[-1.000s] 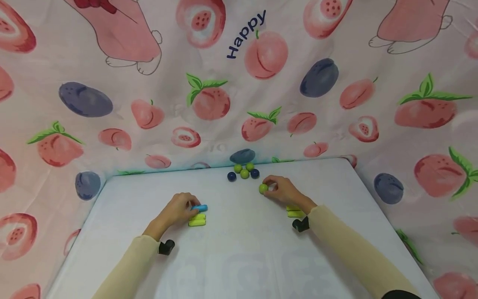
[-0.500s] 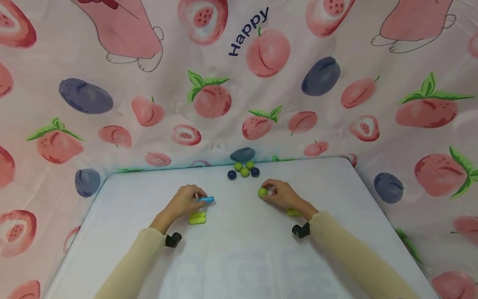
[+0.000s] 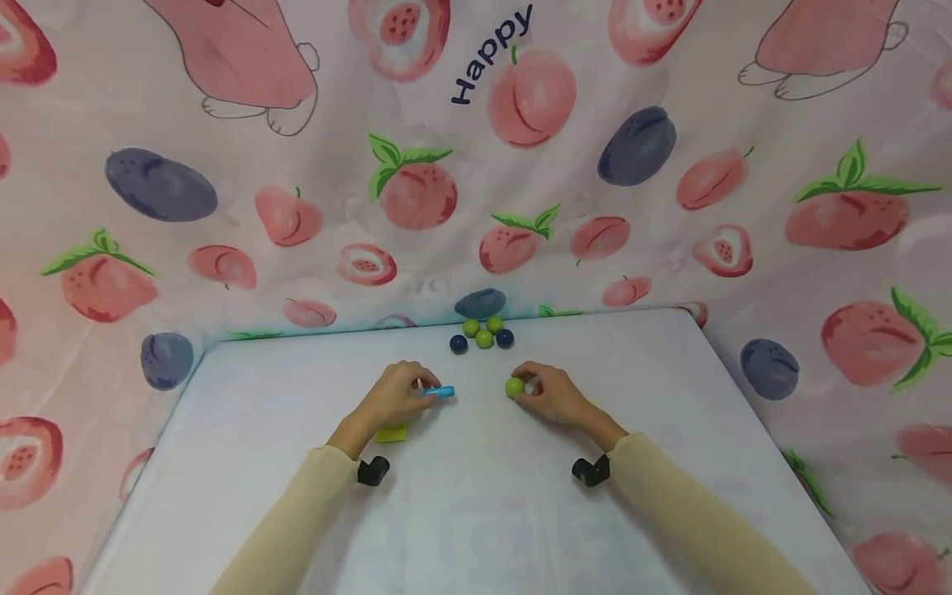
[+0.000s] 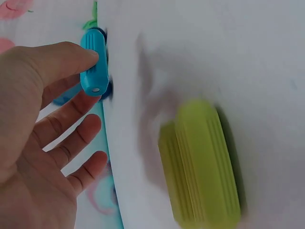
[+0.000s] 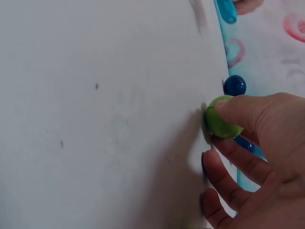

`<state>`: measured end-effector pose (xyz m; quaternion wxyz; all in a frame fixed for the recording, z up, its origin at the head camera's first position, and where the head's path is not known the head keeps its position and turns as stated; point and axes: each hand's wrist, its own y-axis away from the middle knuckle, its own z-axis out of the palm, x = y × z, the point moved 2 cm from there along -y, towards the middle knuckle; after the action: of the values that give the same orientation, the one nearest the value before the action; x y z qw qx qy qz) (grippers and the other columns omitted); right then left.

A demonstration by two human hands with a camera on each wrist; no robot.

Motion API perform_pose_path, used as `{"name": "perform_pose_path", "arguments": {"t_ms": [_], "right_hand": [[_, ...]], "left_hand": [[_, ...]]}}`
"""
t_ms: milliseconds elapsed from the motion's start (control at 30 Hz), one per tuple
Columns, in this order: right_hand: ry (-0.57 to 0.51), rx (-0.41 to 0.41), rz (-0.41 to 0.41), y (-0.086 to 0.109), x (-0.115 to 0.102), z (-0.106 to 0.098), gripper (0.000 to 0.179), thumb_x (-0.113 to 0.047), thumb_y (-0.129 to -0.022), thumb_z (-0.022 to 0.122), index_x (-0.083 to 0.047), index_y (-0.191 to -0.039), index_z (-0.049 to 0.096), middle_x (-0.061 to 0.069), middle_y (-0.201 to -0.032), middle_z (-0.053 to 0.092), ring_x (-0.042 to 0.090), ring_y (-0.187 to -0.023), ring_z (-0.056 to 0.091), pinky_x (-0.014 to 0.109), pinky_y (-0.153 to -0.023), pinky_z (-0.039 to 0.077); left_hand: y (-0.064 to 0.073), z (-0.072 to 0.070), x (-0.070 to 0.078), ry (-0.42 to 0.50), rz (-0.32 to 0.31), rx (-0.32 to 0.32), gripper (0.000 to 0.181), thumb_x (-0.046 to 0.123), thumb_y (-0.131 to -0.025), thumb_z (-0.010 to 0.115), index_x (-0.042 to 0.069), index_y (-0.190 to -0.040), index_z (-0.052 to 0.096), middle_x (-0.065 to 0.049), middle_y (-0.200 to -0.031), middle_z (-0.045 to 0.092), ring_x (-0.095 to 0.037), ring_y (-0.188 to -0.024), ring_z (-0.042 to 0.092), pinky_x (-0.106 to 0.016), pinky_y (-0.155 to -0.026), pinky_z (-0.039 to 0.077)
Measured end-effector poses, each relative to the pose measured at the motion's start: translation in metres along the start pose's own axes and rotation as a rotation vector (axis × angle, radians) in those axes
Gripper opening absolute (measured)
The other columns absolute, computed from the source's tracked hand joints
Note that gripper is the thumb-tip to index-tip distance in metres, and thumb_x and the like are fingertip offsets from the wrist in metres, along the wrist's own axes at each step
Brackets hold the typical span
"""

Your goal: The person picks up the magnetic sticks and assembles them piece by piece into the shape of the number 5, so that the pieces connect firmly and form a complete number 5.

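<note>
My left hand (image 3: 397, 392) pinches a small ribbed blue stick (image 4: 94, 62) between thumb and forefinger, the other fingers loosely spread. In the head view the blue stick's free end points right, toward my other hand. My right hand (image 3: 554, 394) pinches a green ball (image 5: 223, 117) with thumb and fingertips, close over the white table. Two yellow-green ribbed sticks (image 4: 202, 167) lie side by side on the table below my left hand; in the head view my wrist partly covers them. Yellow-green pieces near the right wrist are almost wholly hidden in the head view.
At the table's back edge sit several balls: green balls (image 3: 484, 339) and two dark blue balls (image 3: 458, 344). The white table (image 3: 476, 512) meets a fruit-print cloth (image 3: 416, 198) behind. Black wrist mounts (image 3: 373, 471) stick out from both sleeves.
My left hand has lifted the blue stick off the yellow-green pair and carried it right and slightly away. My right hand has brought the green ball slightly left and nearer.
</note>
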<state>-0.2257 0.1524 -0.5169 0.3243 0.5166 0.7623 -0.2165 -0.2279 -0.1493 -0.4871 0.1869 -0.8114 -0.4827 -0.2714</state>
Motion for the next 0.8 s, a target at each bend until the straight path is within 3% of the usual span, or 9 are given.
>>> {"name": "perform_pose_path", "arguments": {"t_ms": [233,400,567,800], "right_hand": [[0.014,0.000,0.010,0.004,-0.004,0.004,0.036,-0.011,-0.092,0.077,-0.011,-0.126,0.066,0.004,-0.115,0.068,0.012,-0.076,0.053,0.029,-0.070,0.046],[0.007,0.005,0.011,0.005,-0.005,0.005,0.036,-0.011,-0.092,0.077,-0.012,-0.126,0.066,0.005,-0.115,0.069,0.012,-0.075,0.053,0.029,-0.070,0.046],[0.003,0.013,-0.002,0.005,-0.005,0.005,0.035,-0.010,-0.092,0.077,-0.010,-0.125,0.066,0.007,-0.115,0.070,0.012,-0.075,0.055,0.029,-0.070,0.047],[-0.002,0.013,0.017,0.006,-0.005,0.005,0.035,-0.011,-0.092,0.077,-0.011,-0.125,0.067,0.006,-0.115,0.070,0.012,-0.076,0.055,0.028,-0.071,0.047]], "left_hand": [[-0.015,0.015,0.017,0.019,0.060,-0.019,0.016,0.013,-0.089,0.081,0.009,-0.104,0.080,0.002,-0.089,0.069,-0.025,-0.087,0.057,-0.034,-0.078,0.046],[-0.025,0.025,0.026,0.030,0.065,-0.048,0.016,0.013,-0.089,0.080,0.009,-0.105,0.079,0.001,-0.089,0.068,-0.023,-0.086,0.056,-0.032,-0.078,0.044],[-0.032,0.032,0.034,0.002,0.102,-0.036,0.015,0.011,-0.088,0.081,0.008,-0.102,0.079,-0.004,-0.088,0.071,-0.022,-0.083,0.057,-0.033,-0.078,0.045],[-0.037,0.039,0.041,-0.014,0.081,-0.037,0.014,0.012,-0.088,0.080,0.008,-0.102,0.079,-0.003,-0.088,0.069,-0.019,-0.082,0.054,-0.034,-0.079,0.045]]}}
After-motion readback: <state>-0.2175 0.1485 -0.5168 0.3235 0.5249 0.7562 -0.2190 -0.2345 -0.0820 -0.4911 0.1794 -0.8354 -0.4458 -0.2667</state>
